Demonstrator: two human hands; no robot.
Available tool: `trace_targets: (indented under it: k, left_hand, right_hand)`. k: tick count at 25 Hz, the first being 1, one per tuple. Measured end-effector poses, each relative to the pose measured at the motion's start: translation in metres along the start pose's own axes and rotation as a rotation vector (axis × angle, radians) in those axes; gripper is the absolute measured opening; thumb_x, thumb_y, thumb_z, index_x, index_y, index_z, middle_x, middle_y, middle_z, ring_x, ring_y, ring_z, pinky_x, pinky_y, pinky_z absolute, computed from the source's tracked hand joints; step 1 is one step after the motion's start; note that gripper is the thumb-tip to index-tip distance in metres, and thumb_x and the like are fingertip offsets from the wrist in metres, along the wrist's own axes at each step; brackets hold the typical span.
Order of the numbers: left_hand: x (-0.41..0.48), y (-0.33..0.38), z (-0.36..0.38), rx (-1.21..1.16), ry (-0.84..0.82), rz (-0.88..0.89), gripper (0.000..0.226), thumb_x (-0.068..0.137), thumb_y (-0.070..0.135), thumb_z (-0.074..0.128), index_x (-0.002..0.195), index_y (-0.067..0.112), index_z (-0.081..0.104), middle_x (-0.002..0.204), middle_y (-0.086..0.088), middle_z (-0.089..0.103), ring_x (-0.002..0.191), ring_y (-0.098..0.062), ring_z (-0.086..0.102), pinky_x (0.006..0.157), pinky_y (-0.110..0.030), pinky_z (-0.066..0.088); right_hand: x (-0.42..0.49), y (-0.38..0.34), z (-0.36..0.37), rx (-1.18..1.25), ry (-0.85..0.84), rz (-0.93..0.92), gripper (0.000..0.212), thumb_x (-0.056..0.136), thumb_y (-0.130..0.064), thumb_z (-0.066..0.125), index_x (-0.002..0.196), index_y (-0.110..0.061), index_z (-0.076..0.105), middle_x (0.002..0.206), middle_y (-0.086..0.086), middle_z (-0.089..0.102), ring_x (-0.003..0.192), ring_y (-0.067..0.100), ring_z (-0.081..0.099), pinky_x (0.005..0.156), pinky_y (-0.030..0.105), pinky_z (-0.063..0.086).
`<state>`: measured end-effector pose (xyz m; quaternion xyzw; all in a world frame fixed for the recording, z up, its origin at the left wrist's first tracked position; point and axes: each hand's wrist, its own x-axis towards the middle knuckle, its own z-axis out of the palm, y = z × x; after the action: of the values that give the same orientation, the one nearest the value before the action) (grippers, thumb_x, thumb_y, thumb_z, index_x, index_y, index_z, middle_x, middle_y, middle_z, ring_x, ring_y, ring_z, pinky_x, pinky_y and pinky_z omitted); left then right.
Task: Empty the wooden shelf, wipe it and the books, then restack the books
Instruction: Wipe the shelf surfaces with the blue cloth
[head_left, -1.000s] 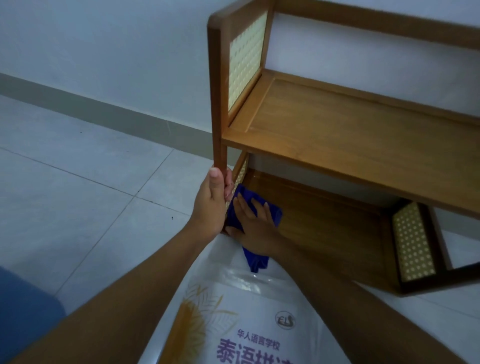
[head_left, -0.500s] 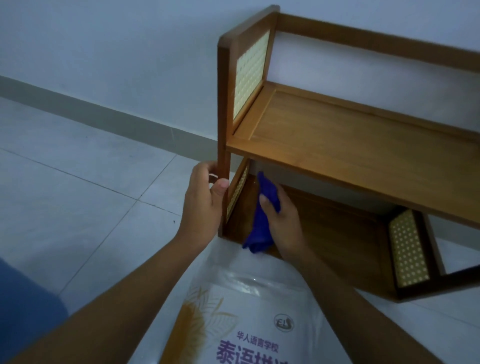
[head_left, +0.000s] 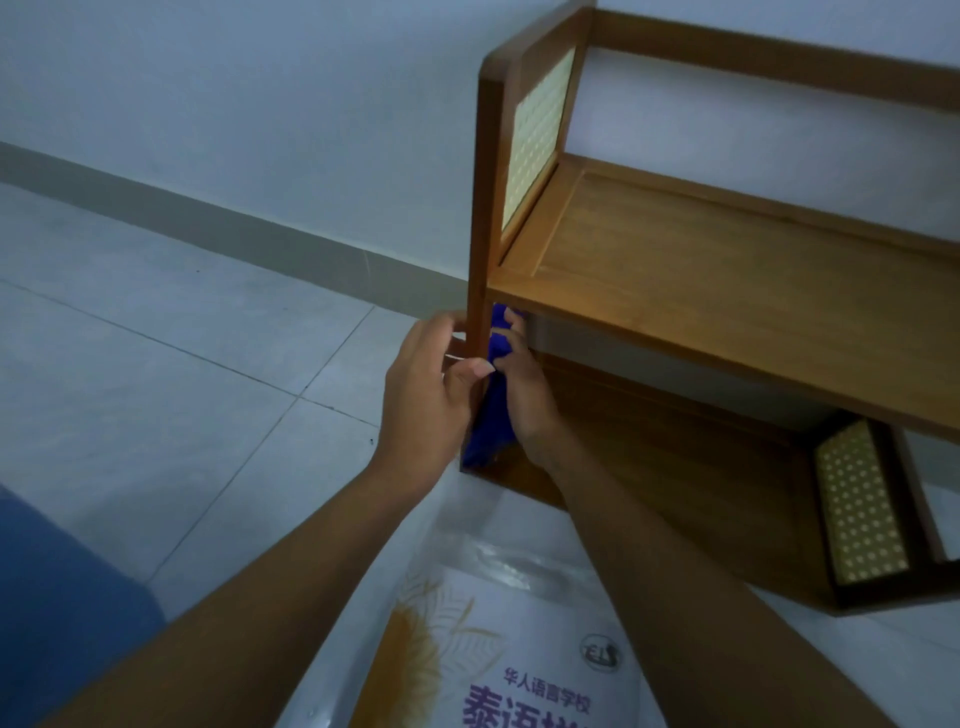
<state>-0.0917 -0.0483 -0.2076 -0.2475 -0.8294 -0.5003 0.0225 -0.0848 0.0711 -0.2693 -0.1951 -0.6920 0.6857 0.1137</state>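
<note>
Wooden shelf (head_left: 727, 291), hands (head_left: 426, 400) (head_left: 527, 395) on post (head_left: 480, 208), cloth (head_left: 491, 415) — bag (head_left: 519, 613): 华人语言学校

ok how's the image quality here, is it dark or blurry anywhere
Head view: dim, with a bluish cast; the wooden shelf looks slightly soft, its lower compartment in deep shadow; the plastic bag shows faint sheen; the blue cloth reads clearly.

Dim, bluish, even light with no clear source; deep shadow fills the wooden shelf's (head_left: 727, 291) lower tier. Slight softness throughout, wide-angle bending at the edges.
</note>
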Motion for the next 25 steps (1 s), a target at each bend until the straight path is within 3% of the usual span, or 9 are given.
trace_targets:
  k: [2,5,9,13,15,20,23,25]
  left_hand:
    - [0.001,0.001,0.0,-0.006,-0.012,-0.001,0.019,0.094,0.018,0.054,0.111,0.026,0.048,0.106,0.012,0.051,0.081,0.008,0.051,0.059,-0.002,0.044]
    - [0.001,0.001,0.0,-0.01,-0.017,-0.012,0.019,0.094,0.017,0.054,0.106,0.028,0.044,0.105,0.011,0.052,0.081,0.005,0.052,0.063,-0.006,0.042]
    - [0.003,0.0,0.0,0.015,-0.033,-0.02,0.017,0.095,0.017,0.053,0.108,0.024,0.047,0.106,0.009,0.053,0.09,-0.003,0.052,0.07,-0.007,0.04]
    - [0.004,-0.003,0.001,-0.022,-0.051,-0.034,0.019,0.095,0.017,0.052,0.113,0.023,0.049,0.11,0.005,0.056,0.093,-0.004,0.054,0.071,-0.011,0.045]
    - [0.004,-0.003,0.001,-0.027,-0.053,-0.047,0.019,0.095,0.017,0.052,0.112,0.025,0.047,0.111,0.004,0.056,0.094,-0.005,0.054,0.072,-0.015,0.047]
    - [0.004,-0.005,0.002,-0.011,-0.03,-0.05,0.018,0.095,0.019,0.053,0.112,0.02,0.049,0.113,-0.002,0.061,0.099,-0.013,0.059,0.084,-0.034,0.055]
    - [0.002,-0.005,0.002,-0.021,-0.019,-0.051,0.016,0.095,0.019,0.053,0.11,0.023,0.048,0.108,-0.002,0.061,0.099,-0.017,0.062,0.083,-0.039,0.057]
    - [0.001,-0.003,0.001,-0.038,-0.009,-0.049,0.016,0.095,0.019,0.053,0.11,0.024,0.049,0.103,0.001,0.061,0.096,-0.016,0.063,0.082,-0.037,0.057]
  right_hand:
    - [0.009,-0.001,0.005,0.054,0.047,-0.014,0.037,0.08,-0.033,0.041,0.113,-0.047,0.05,0.126,0.002,0.053,0.116,0.023,0.052,0.106,0.053,0.037]
    - [0.004,0.023,0.016,0.201,0.02,-0.012,0.051,0.08,-0.058,0.052,0.129,-0.053,0.043,0.144,-0.001,0.044,0.13,0.022,0.045,0.108,0.054,0.034]
    - [-0.004,0.035,0.023,0.267,-0.02,0.04,0.052,0.076,-0.063,0.052,0.123,-0.073,0.032,0.158,-0.01,0.019,0.143,0.019,0.026,0.114,0.056,0.024]
    - [0.025,0.04,0.015,0.294,0.005,0.209,0.096,0.055,-0.091,0.054,0.14,-0.057,0.022,0.148,0.001,0.041,0.127,0.026,0.05,0.102,0.057,0.04]
    - [0.028,0.044,0.013,0.314,0.015,0.268,0.103,0.051,-0.093,0.054,0.141,-0.052,0.026,0.142,0.003,0.048,0.121,0.027,0.056,0.097,0.055,0.046]
    - [-0.017,0.032,0.02,0.424,-0.009,0.319,0.07,0.083,-0.07,0.043,0.145,-0.043,0.025,0.137,0.002,0.053,0.122,0.025,0.054,0.102,0.055,0.043]
    - [-0.042,0.028,0.022,0.327,-0.019,0.282,0.049,0.095,-0.055,0.037,0.138,-0.032,0.04,0.129,0.002,0.058,0.117,0.023,0.057,0.103,0.051,0.044]
    - [-0.058,0.018,0.018,0.238,-0.006,0.3,0.032,0.097,-0.048,0.042,0.121,-0.03,0.055,0.119,0.007,0.063,0.11,0.031,0.061,0.099,0.053,0.047]
